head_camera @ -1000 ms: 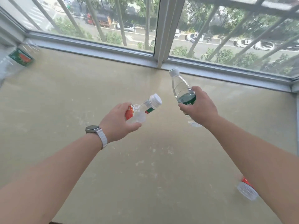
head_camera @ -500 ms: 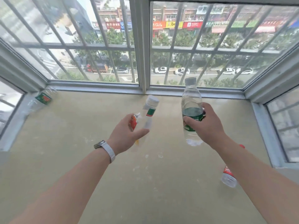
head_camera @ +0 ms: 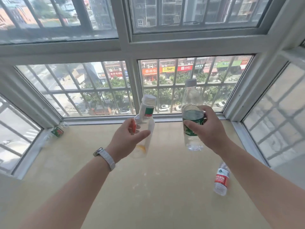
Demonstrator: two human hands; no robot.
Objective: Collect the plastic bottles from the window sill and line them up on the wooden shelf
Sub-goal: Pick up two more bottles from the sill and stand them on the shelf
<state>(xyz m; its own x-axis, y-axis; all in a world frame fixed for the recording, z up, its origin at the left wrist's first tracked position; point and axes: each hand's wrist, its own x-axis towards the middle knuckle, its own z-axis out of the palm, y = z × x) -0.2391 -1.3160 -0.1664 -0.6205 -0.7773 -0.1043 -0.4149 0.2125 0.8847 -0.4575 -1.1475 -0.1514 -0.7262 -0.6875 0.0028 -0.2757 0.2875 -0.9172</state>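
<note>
The left hand (head_camera: 127, 138) is clamped around the middle of a clear plastic bottle with a white ribbed cap and a red-and-green label (head_camera: 145, 124), held roughly upright at the centre of the frame, above the beige window sill (head_camera: 82, 162). The right hand (head_camera: 209, 131) is clamped around the label band of a clear plastic bottle with a dark green label and a grey cap (head_camera: 192, 116), also upright and clear of the sill, just right of centre.

Handling, as a judgement: both held bottles appear empty or nearly so, hence very light. Thin walls of this kind dent under pressure, so a moderate squeeze suffices. Bare clear plastic is smooth and may slip; the labelled mid-section gives the surest hold, and both hands already sit there. The bottles are not fragile, but an empty one tips easily once stood on its base.

Count of bottles in view: four.
- Two in the hands, one each.
- One clear plastic bottle with a red label (head_camera: 221, 180) on the sill at the lower right of the frame, beside the right forearm; whether it stands or lies is unclear.
- One clear plastic bottle with a green-and-red label (head_camera: 56, 132) lying in the far left corner of the sill, against the window frame.

The wooden shelf is not in view. Two bottles remain on the sill to be collected.
</note>
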